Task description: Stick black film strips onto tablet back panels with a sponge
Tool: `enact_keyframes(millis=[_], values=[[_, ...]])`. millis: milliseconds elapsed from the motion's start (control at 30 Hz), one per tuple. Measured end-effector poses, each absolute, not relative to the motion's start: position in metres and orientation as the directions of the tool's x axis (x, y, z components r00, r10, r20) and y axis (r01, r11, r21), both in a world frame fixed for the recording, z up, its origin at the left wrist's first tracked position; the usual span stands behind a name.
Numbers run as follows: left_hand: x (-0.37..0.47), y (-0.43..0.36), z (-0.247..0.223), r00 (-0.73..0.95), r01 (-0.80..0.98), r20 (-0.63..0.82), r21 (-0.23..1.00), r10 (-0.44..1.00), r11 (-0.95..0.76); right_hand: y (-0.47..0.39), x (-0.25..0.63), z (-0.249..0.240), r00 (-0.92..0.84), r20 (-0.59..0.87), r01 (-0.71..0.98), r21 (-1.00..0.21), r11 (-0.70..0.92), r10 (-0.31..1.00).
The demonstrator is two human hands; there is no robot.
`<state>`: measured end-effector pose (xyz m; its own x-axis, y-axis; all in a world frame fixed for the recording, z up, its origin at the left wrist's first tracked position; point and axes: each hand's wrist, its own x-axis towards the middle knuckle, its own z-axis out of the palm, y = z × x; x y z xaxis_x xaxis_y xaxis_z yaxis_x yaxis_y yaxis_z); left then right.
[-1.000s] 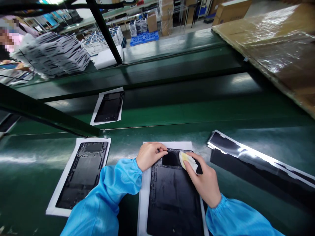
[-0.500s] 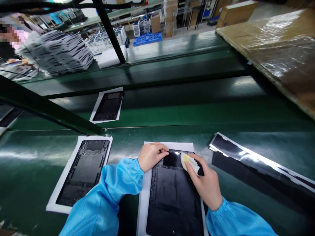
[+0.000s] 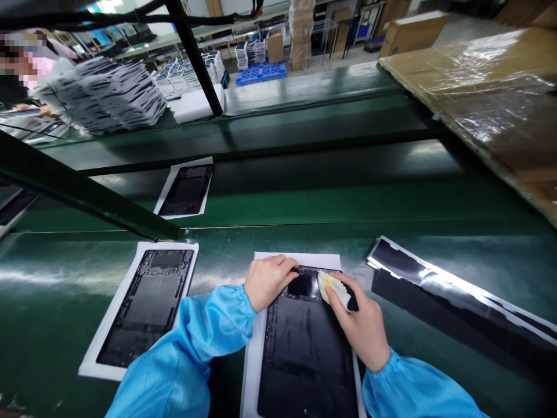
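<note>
Far upper left: a person [image 3: 32, 78] in pink, cropped by the edge and partly blurred out, close beside a tall, uneven stack of thin white-and-dark sheets [image 3: 104, 93]. Slanting down from the left edge to the green bench [image 3: 339, 238]: a thick green bar [image 3: 87, 183]. Below that bar: a first dark panel [image 3: 145, 307], lying face up on a white sheet [image 3: 89, 363], just overlapped at the right by the blue left sleeve [image 3: 161, 371]. Farther back and slightly to the right: a second dark panel [image 3: 187, 188], also on white backing.

Near the centre, left hand [image 3: 270, 281]: lies over the upper left corner of a third dark panel [image 3: 307, 348], curls its fingers inward, brings thumb and forefinger close together beside a glossy black rectangle [image 3: 300, 284]. Cannot tell whether pinching anything there. Third dark panel: lies flat on white backing [image 3: 251, 371], runs out of view at the bottom. Glossy black rectangle: sits at the upper end of that panel, between both hands.

Right hand [image 3: 365, 325]: pinches a crumpled white wipe [image 3: 333, 289] with a yellowish patch between thumb and fingers, holds it over the right end of the rectangle.

Farther right: dark strips [image 3: 430, 284] with silvery edges, lying aslant on the bench. Upper right: a large brown board [image 3: 491, 93] under shiny clear film.
</note>
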<state>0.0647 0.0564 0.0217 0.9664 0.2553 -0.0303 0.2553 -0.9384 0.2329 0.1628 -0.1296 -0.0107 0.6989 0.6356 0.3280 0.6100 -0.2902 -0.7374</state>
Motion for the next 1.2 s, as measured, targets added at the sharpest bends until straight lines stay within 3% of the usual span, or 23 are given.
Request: enact_keyframes(millis=[100, 200, 367, 667, 933, 1067, 1200], values=[[0.065, 0.058, 0.027, 0.968, 0.249, -0.005, 0.049, 0.249, -0.967, -0.13, 0.163, -0.011, 0.706, 0.317, 0.595, -0.75, -0.288, 0.633], [0.059, 0.059, 0.027, 0.965, 0.255, 0.072, -0.027, 0.252, -0.967, -0.13, 0.163, -0.011, 0.715, 0.297, 0.577, -0.762, -0.294, 0.633], [0.034, 0.052, 0.015, 0.979, -0.056, 0.194, -0.008, -0.057, -0.998, -0.129, 0.163, -0.012, 0.716, 0.297, 0.569, -0.773, -0.282, 0.632], [0.034, 0.037, 0.009, 0.99, 0.121, 0.071, -0.043, 0.118, -0.992, -0.126, 0.16, -0.011, 0.753, 0.232, 0.509, -0.799, -0.32, 0.616], [0.006, 0.057, 0.012, 0.991, -0.122, 0.061, 0.057, -0.119, -0.991, -0.123, 0.16, -0.007, 0.735, 0.279, 0.581, -0.728, -0.363, 0.618], [0.004, 0.057, 0.011, 0.994, -0.099, 0.057, 0.078, -0.095, -0.992, -0.099, 0.144, -0.004, 0.684, 0.312, 0.687, -0.578, -0.439, 0.659], [0.004, 0.056, 0.008, 0.993, -0.105, 0.07, 0.079, -0.1, -0.991, -0.083, 0.136, -0.002, 0.622, 0.342, 0.739, -0.555, -0.382, 0.705]])
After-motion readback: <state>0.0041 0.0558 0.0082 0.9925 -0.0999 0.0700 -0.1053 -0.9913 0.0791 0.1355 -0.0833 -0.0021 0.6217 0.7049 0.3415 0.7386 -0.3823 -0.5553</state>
